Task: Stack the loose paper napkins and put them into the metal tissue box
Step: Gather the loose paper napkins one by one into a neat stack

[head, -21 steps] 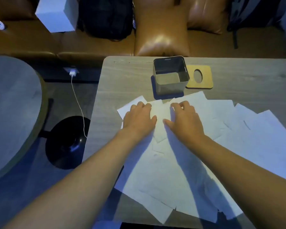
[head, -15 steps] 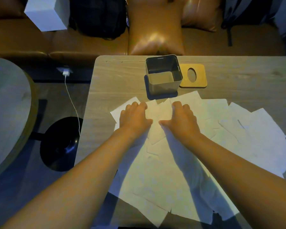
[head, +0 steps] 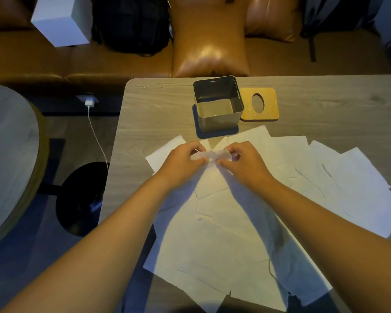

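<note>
My left hand (head: 181,164) and right hand (head: 244,163) meet over the far part of the grey wood-grain counter (head: 158,109). Both grips are pinched together on the raised far edge of one thin white paper napkin (head: 210,154), which spans the gap between them. The remaining loose white paper napkins (head: 224,233) lie overlapped flat on the counter, fanned from the near edge out to the right. The open square metal tissue box (head: 218,105) stands upright just beyond my hands, empty inside. Its flat wooden lid with an oval hole (head: 259,105) lies touching the box's right side. Beyond the counter stands a brown leather sofa (head: 210,48) carrying a white box (head: 61,21) and a black backpack (head: 131,23). A white charger cable (head: 97,136) hangs at left.
</note>
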